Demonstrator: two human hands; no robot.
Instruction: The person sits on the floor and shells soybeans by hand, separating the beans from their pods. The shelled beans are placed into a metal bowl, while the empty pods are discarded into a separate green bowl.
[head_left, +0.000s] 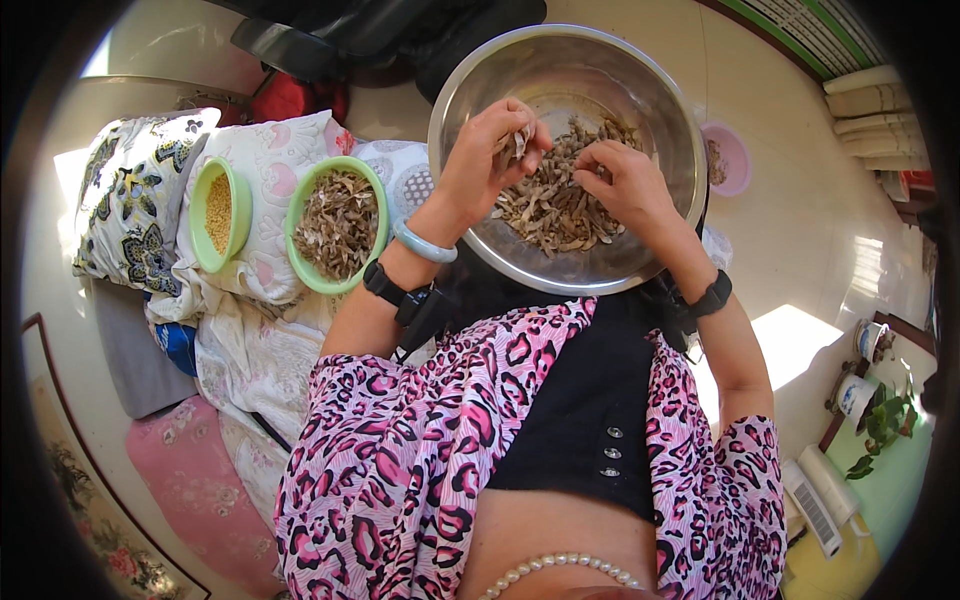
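A wide stainless steel basin (570, 281) rests in front of me, holding a heap of dried brown bean pods (559, 210). Above the heap's left side, my left hand (499, 146) is curled around several dry pods. Over the right side of the heap, my right hand (619, 180) has its thumb and fingertips pinched together; whether something small is between them cannot be seen. To the left stands a green bowl (292, 262) full of dry pods or husks. Farther left, a second green bowl (244, 232) holds yellow shelled beans (218, 214) and leans slightly.
Both green bowls stand on a bed or sofa with a quilted cover (247, 150) and a patterned pillow (135, 195). A pink bowl (739, 161) with some pods is on the floor beyond the basin's right edge. Potted plants (885, 420) stand at the far right.
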